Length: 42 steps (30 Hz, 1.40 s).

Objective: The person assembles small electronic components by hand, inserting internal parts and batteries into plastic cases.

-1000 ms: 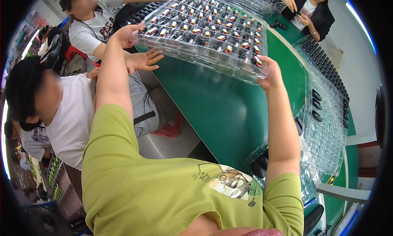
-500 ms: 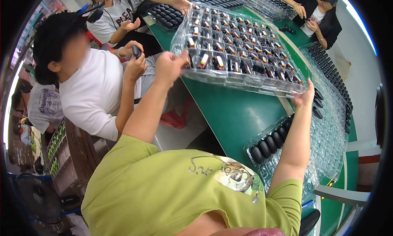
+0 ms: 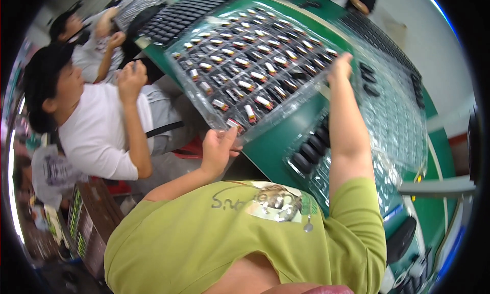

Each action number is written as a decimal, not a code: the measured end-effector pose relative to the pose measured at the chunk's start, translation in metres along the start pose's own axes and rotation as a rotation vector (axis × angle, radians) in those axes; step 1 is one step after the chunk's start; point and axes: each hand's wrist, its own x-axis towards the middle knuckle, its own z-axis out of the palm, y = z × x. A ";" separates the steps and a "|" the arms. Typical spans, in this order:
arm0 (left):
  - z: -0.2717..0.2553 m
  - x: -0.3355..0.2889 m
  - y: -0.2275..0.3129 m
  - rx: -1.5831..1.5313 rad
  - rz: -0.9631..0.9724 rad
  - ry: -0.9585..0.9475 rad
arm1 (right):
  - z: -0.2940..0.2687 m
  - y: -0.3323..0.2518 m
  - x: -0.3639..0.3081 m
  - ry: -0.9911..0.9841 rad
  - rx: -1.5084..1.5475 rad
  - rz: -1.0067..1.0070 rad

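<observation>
My two hands hold a large transparent plastic tray point(image 3: 286, 110) by its edge, above or on the green tabletop; I cannot tell if it touches. Its many pockets carry small black parts with white, red and gold pieces point(image 3: 259, 77). My left hand point(image 3: 219, 150) grips the near corner, thumb on top beside one of these parts. At the right corner, my right hand point(image 3: 341, 68) is closed on the rim, its fingers partly hidden and blurred.
Black oval shells point(image 3: 310, 152) fill part of another transparent tray under my right forearm. More transparent trays point(image 3: 393, 115) lie along the right of the green table point(image 3: 278, 146). Shell-filled trays point(image 3: 189, 13) stand at the far left. Co-workers in white point(image 3: 102, 125) sit on the left; another person point(image 3: 357, 1) is opposite.
The tray has come lower and nearer, turning so its left corner points toward me. My left hand has moved down with it. The nearest co-worker's hands have shifted left in view.
</observation>
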 end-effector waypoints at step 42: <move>0.046 0.073 0.043 0.703 1.287 -0.587 | -0.253 0.000 -0.127 -0.147 -1.159 -1.084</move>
